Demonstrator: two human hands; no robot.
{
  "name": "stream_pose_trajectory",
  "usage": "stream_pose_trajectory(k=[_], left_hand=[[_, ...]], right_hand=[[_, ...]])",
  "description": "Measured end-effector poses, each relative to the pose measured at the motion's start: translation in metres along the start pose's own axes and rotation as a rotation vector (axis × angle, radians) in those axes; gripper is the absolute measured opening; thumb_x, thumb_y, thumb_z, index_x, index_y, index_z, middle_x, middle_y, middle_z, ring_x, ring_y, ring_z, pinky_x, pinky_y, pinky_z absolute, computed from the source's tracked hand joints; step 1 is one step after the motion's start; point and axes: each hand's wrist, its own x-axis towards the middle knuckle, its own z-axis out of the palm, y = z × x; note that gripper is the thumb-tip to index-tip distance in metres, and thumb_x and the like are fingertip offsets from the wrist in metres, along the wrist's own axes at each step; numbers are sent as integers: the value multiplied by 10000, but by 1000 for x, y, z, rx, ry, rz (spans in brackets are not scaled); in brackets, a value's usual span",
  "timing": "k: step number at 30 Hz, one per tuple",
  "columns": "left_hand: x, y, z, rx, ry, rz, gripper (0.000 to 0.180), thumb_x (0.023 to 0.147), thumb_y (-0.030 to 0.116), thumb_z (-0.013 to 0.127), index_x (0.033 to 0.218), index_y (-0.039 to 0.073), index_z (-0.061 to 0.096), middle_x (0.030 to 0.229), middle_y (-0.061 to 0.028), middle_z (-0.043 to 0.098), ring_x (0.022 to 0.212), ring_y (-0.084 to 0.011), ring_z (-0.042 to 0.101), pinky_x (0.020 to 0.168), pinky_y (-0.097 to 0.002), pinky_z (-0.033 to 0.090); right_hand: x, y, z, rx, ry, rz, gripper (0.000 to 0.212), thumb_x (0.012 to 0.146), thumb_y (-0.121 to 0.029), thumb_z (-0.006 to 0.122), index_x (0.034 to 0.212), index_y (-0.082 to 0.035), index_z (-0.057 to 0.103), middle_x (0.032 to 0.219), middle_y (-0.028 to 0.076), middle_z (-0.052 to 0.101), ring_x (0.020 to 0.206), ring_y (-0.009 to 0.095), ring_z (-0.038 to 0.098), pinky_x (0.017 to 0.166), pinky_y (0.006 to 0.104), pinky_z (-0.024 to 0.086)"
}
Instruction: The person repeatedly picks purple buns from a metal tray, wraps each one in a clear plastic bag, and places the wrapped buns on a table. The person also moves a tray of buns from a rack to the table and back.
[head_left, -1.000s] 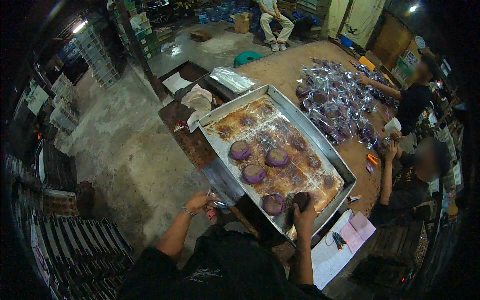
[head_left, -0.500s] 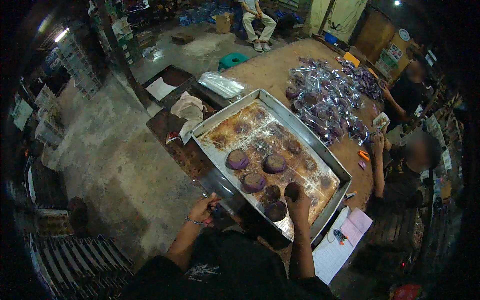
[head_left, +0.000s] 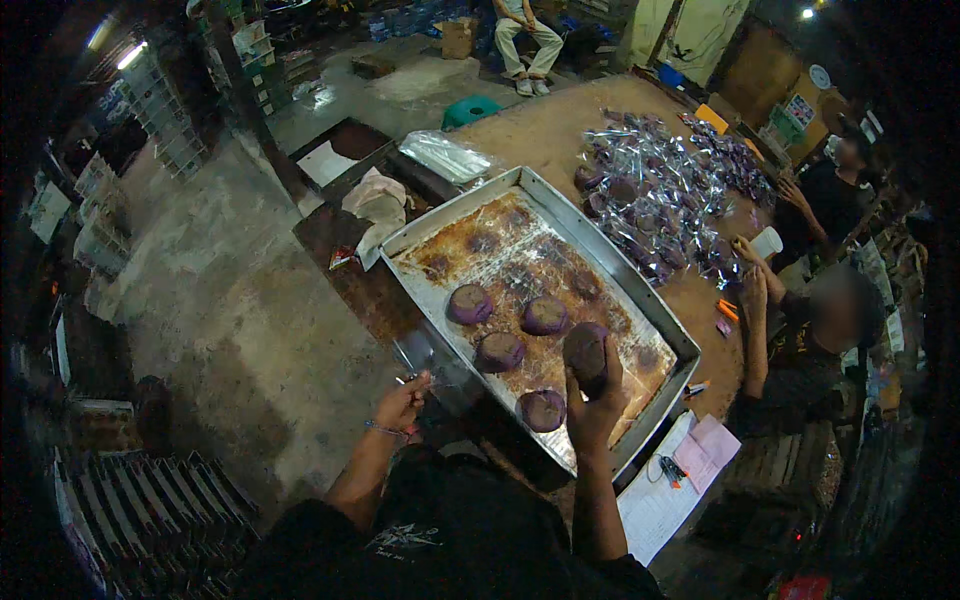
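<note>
My right hand (head_left: 594, 412) grips a dark purple bun (head_left: 586, 352), held tilted above the lower right part of a large metal baking tray (head_left: 455, 240). On the tray's browned, scratched bottom lie several more purple buns, among them one by the left wall (head_left: 469, 304), one in the middle (head_left: 545, 314) and one nearest me (head_left: 542, 410). Left of the tray, my left hand (head_left: 402, 402) is closed, pinching what looks like a clear plastic bag (head_left: 428, 358). A small pale tip also shows at its fingers; I cannot make out what it is.
Wrapped purple buns (head_left: 650, 200) heap on the table beyond the tray. Two co-workers sit at right, one with a white container (head_left: 766, 243). Clear bags (head_left: 445, 157) and a cloth (head_left: 378, 205) lie at the tray's far left; papers (head_left: 660, 500), orange cutter (head_left: 727, 311) at right.
My right hand has raised the bun from low over the tray and tipped it up. My left hand stays beside the tray. A co-worker's white container has turned.
</note>
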Motion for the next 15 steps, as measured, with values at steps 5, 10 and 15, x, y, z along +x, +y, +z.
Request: stream_pose_trajectory(k=[5,10,15], left_hand=[[-12,-20,2,44,-27,-5,213,865,188,642,944,-9,615,798,-46,591,587,-118,492,502,-238,410],[-23,-16,-11,148,15,158,172,860,147,637,912,-17,629,753,-56,627,588,-111,528,501,-233,408],[-21,-13,-3,272,175,163,201,813,171,692,870,-10,628,701,-60,614,536,-136,538,459,-262,419]], right_hand=[[-20,0,11,20,-261,65,649,733,36,675,1326,-52,425,1238,207,531,1111,281,562,898,339,474],[-32,16,13,9,-296,96,635,731,21,683,1312,-53,438,1220,204,538,1098,286,567,910,352,465],[-34,17,16,-4,-308,129,629,720,12,692,1298,-50,450,1202,196,547,1098,287,565,913,356,463]])
